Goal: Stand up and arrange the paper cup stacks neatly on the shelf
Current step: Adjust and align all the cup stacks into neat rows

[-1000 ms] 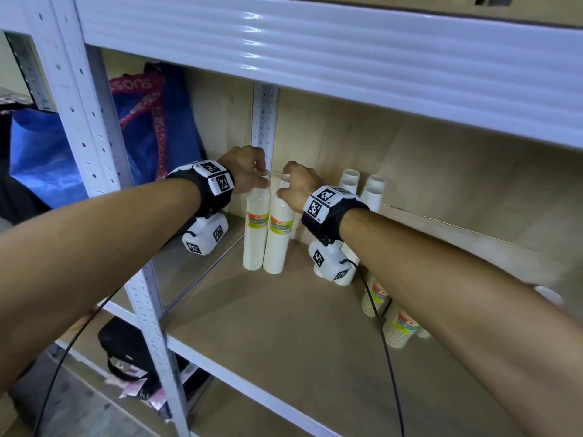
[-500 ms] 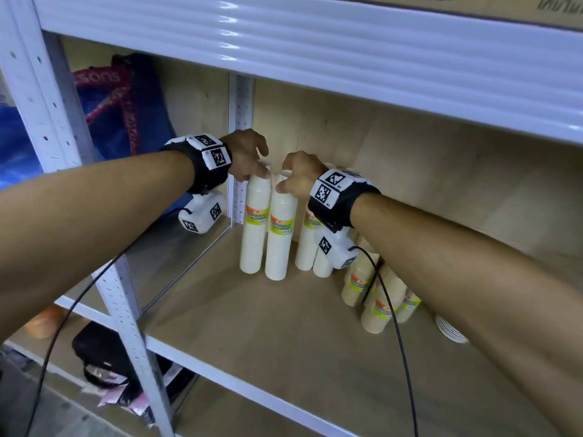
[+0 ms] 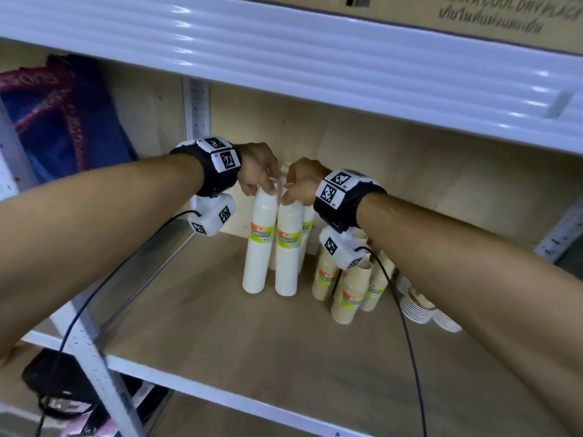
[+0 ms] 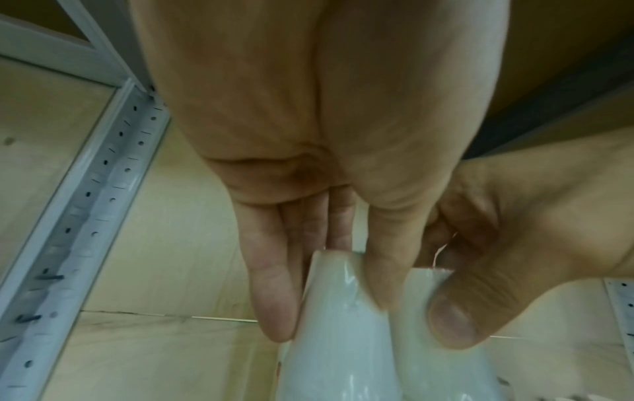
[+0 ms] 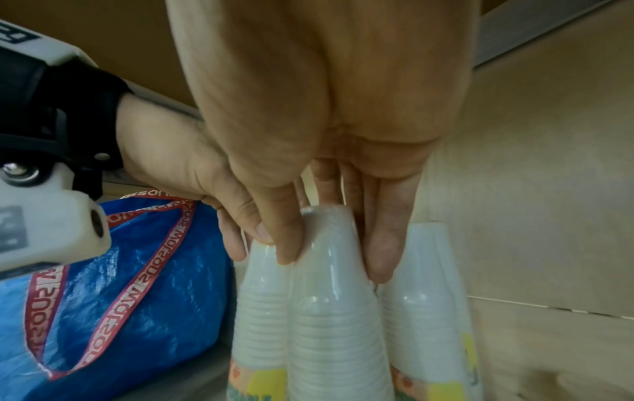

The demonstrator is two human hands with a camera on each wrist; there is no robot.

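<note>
A: Plywood shelf in front, bare near its edge. What has changed?

B: Farther in, the two white stacks now stand closer together, upright. The left hand pinches the left stack at its top; the right hand pinches the right stack.

A: And beyond?

B: Kraft stacks near the back wall lean, probably next to straighten.

We read "STORE IN A COOL DRY PLACE", partly cut off, printed on the cardboard box above the shelf. The blue bag carries red straps lettered "WATSONS", seen reversed. Cup stack labels bear print too blurred to read. The wristband markers show "R1", "R2".
</note>
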